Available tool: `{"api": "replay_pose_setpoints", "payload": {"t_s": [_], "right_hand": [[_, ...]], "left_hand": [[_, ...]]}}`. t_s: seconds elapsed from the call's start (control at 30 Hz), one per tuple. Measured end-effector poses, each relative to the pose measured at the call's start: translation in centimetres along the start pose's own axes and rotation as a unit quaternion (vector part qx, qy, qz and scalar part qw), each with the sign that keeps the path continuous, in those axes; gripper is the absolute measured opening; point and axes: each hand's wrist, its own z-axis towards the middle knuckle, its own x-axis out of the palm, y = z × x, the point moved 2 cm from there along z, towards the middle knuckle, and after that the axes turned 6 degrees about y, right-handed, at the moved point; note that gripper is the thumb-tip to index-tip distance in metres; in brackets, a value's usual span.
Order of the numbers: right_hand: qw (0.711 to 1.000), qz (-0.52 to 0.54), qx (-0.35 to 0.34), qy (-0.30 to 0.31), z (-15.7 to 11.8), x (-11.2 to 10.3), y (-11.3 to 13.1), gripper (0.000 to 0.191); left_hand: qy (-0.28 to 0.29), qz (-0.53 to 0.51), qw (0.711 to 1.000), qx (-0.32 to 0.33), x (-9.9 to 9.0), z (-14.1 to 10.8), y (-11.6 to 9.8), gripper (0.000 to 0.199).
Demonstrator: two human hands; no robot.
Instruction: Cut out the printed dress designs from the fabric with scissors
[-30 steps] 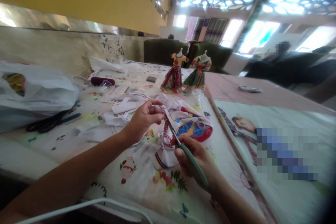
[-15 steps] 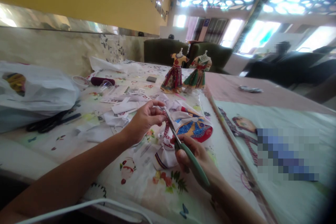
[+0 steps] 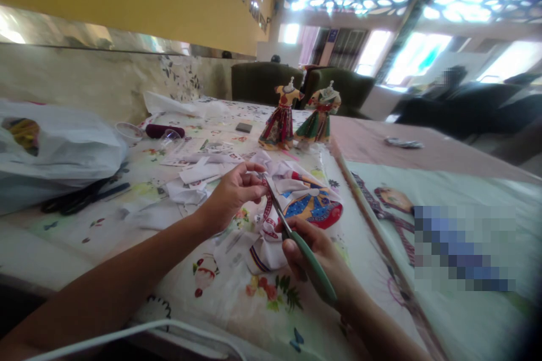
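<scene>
My left hand [image 3: 237, 189] pinches the upper end of a narrow red-and-white patterned fabric strip [image 3: 267, 210]. In my right hand [image 3: 311, 254] is a pair of scissors [image 3: 315, 272] with green handles. Their blades point up and left, the tips at the strip close by my left fingertips. Whether the blades are parted is too small to tell. Beyond and below the scissors lies white fabric printed in blue, yellow and red [image 3: 313, 206]. A white piece with a dark striped edge [image 3: 266, 254] rests just left of my right hand.
Two small dress forms in a red dress [image 3: 282, 118] and a green dress [image 3: 317, 118] stand behind the scraps. At left are a white plastic bag [image 3: 63, 146], black scissors [image 3: 78, 197] and a dark red case [image 3: 165, 131]. A white cable [image 3: 139, 326] crosses the front edge.
Both hands, the scissors and the strip stay almost exactly where they were. The view has shifted very slightly.
</scene>
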Motion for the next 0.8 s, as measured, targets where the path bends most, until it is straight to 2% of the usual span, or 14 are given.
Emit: {"api": "replay_pose_setpoints", "payload": {"t_s": [0.27, 0.5, 0.8], "right_hand": [[1.0, 0.006, 0.022, -0.012, -0.27, 0.2, 0.16, 0.055], [1.0, 0.016, -0.002, -0.004, -0.05, 0.03, -0.06, 0.063], [0.999, -0.041, -0.008, -0.012, -0.03, -0.2, -0.24, 0.058]], "left_hand": [[-0.001, -0.009, 1.0, -0.002, 0.04, -0.04, -0.11, 0.043], [0.005, -0.01, 1.0, -0.007, 0.04, 0.11, -0.14, 0.044], [0.011, 0.003, 1.0, -0.015, 0.17, -0.12, -0.28, 0.045]]}}
